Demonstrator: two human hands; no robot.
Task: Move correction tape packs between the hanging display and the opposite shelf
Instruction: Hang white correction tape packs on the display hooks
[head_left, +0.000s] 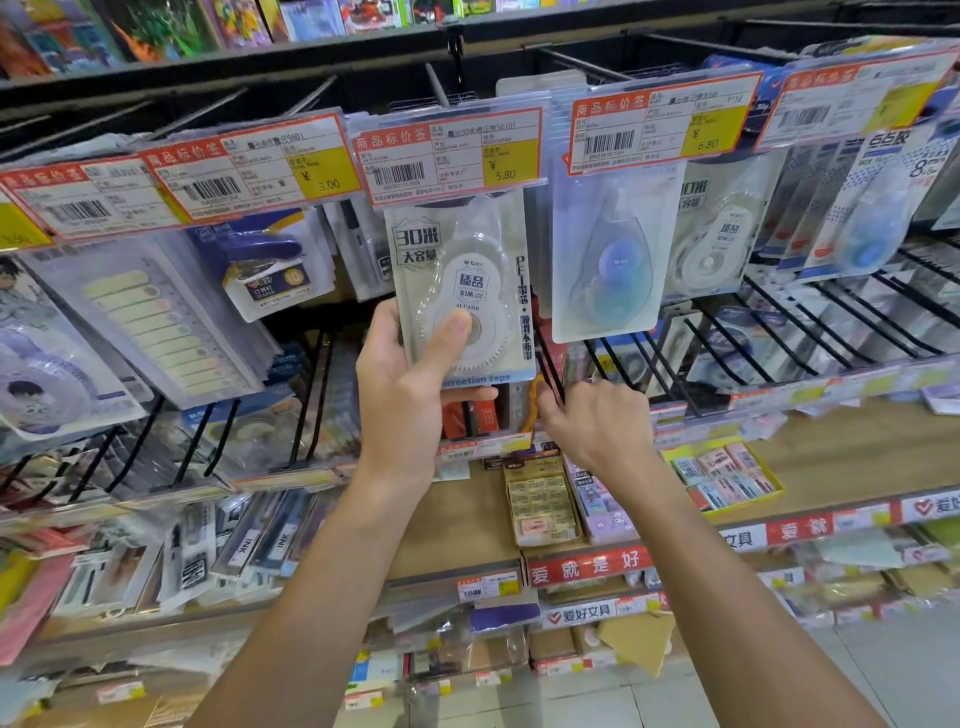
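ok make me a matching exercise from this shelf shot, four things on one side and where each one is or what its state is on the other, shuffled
Things
1. left hand
2. right hand
3. blue teardrop pack
4. eraser box

Places or states
A. hangs on the hook right of the held pack
B. grips the white correction tape pack, thumb on its front
C. sits on the wooden shelf below the hooks
D. reaches in at the black hooks under the held pack, fingers curled

Pairs: 1-B, 2-D, 3-A, 4-C
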